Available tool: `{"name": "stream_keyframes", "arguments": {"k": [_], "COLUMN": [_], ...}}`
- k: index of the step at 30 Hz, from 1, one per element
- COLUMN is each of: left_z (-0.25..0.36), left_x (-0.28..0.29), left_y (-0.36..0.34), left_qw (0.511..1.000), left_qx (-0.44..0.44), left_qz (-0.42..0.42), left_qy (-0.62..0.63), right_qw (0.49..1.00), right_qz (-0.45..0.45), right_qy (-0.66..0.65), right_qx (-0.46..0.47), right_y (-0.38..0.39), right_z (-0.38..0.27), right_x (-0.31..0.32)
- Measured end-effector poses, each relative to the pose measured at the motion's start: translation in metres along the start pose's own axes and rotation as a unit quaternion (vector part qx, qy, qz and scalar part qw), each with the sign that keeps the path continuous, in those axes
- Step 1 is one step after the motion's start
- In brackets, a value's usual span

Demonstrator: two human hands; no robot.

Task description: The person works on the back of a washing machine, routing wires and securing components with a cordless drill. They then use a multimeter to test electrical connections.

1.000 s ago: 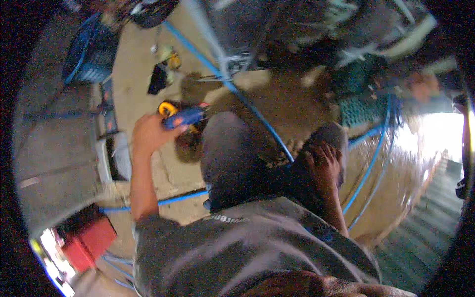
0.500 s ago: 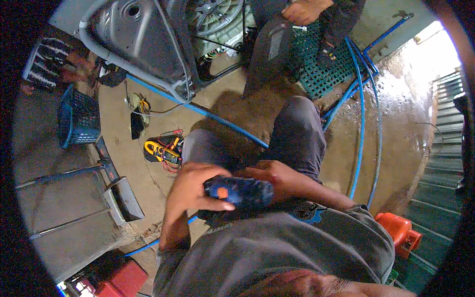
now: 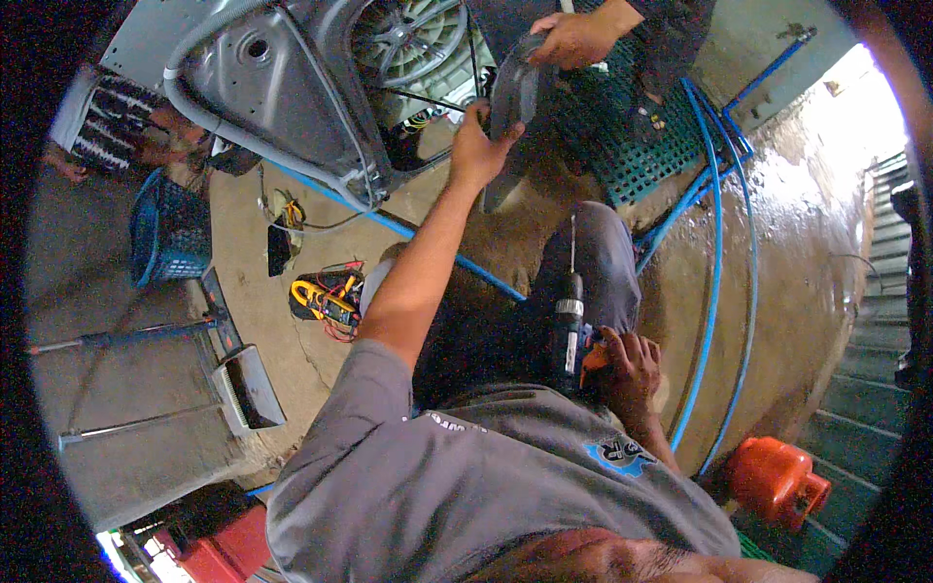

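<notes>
My left hand reaches far forward and grips the near side of a dark grey curved panel. Another person's hand holds the panel's upper end. In my right hand is a cordless drill, held by its orange and dark handle above my right thigh. A long thin bit points away from me out of the chuck. Beyond the panel, to the left, lies a grey metal housing with an opening that shows a spoked wheel and some wires.
A blue pipe crosses the floor, and more blue tubes curve along the right. A yellow clamp meter, a blue basket and a dustpan lie left. An orange gas cylinder stands at lower right; green plastic grating lies ahead.
My left hand has left the drill and stretched forward onto the panel. My right hand has moved right with the drill, now pointing forward. The other person's hand has shifted slightly left and down.
</notes>
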State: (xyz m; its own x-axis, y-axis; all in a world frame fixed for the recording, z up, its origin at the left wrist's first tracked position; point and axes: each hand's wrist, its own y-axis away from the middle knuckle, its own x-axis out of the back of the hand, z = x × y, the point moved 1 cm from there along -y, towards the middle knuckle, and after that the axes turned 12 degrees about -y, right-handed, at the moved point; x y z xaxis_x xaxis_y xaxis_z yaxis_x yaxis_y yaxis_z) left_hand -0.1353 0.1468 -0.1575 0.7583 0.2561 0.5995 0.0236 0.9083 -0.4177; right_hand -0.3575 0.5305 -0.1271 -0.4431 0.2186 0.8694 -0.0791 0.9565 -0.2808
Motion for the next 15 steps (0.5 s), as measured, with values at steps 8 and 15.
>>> {"name": "stream_keyframes", "arguments": {"k": [8, 15], "left_z": [0.008, 0.004], "left_x": [0.010, 0.097], "left_y": [0.035, 0.052], "left_qw": [0.993, 0.990], "left_qx": [0.066, 0.109], "left_qz": [0.090, 0.081], "left_qy": [-0.049, -0.037], "right_qw": [0.946, 0.979], "right_qz": [-0.220, 0.040], "right_qy": [-0.201, -0.195], "right_qx": [-0.124, 0.033], "right_y": [-0.004, -0.110], "right_z": [0.011, 0.063], "right_x": [0.024, 0.016]}}
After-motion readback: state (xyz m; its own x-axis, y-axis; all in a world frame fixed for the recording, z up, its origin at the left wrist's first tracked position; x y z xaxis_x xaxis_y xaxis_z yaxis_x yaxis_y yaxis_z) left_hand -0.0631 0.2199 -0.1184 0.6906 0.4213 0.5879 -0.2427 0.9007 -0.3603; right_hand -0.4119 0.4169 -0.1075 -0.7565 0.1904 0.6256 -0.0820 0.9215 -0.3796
